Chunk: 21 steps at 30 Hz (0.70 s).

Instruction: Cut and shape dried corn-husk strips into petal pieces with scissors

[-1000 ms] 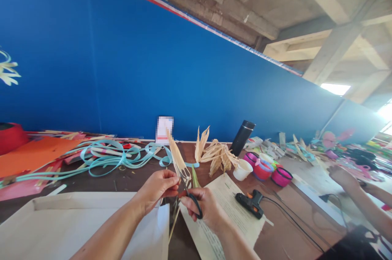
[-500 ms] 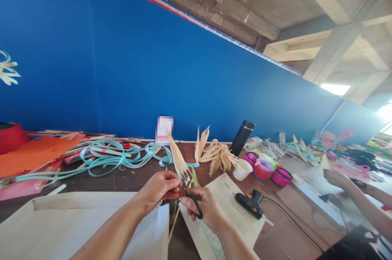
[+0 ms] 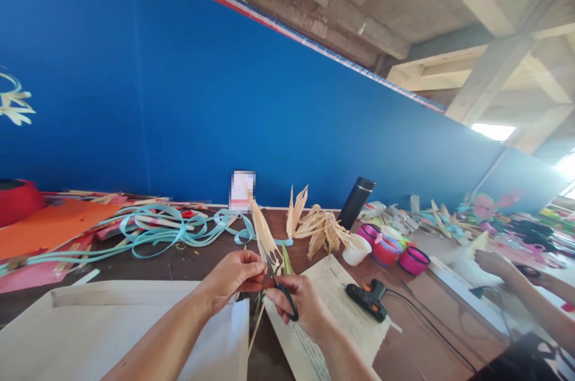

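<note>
At lower centre, the left hand (image 3: pixel 245 276) pinches the husk's (image 3: pixel 265 228) lower end, long axis steep, tip up-left; the right hand (image 3: pixel 300 303) grips scissors (image 3: pixel 284 290), blades up-left.

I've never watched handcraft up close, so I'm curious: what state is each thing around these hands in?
Right hand: closed on the scissors
Scissors: held, blade opening unclear
Left hand: pinched shut, grip hidden
Corn husk: dry, pale
Printed sheet: lying flat
Glue gun: lying down, corded, on or off unclear
White cup: no lid
Black flask: standing
Light-blue strapping: loosely coiled
</note>
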Available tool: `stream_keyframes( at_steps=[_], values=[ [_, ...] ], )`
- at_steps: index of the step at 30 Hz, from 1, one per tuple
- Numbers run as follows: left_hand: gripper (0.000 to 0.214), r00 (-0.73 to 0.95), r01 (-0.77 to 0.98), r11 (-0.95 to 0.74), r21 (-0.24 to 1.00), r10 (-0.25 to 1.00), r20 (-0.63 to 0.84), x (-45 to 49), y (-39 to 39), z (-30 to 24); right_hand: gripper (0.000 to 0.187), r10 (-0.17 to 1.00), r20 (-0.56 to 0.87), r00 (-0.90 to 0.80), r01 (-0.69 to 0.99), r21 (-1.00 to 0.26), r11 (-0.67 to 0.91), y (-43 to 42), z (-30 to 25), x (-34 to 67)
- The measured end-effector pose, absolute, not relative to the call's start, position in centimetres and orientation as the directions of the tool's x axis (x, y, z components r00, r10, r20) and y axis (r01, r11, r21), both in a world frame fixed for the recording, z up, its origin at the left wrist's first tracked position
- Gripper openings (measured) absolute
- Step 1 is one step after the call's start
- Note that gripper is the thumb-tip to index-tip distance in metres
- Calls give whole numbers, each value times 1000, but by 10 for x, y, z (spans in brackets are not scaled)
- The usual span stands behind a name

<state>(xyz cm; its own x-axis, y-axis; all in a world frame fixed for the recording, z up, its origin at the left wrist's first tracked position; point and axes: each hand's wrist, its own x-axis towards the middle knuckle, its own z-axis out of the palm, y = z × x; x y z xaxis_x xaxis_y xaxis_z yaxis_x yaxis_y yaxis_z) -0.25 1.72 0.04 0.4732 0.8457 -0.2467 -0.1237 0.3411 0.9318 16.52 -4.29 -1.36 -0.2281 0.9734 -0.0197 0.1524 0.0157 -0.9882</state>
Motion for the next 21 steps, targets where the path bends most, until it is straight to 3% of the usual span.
stream_keyframes(
  at_steps=[21],
  values=[
    [26,477,-112,319,941,848,-231,-8,17,1,32,979,-46,-198,197,-980,-7,-42,-17,169]
  ],
)
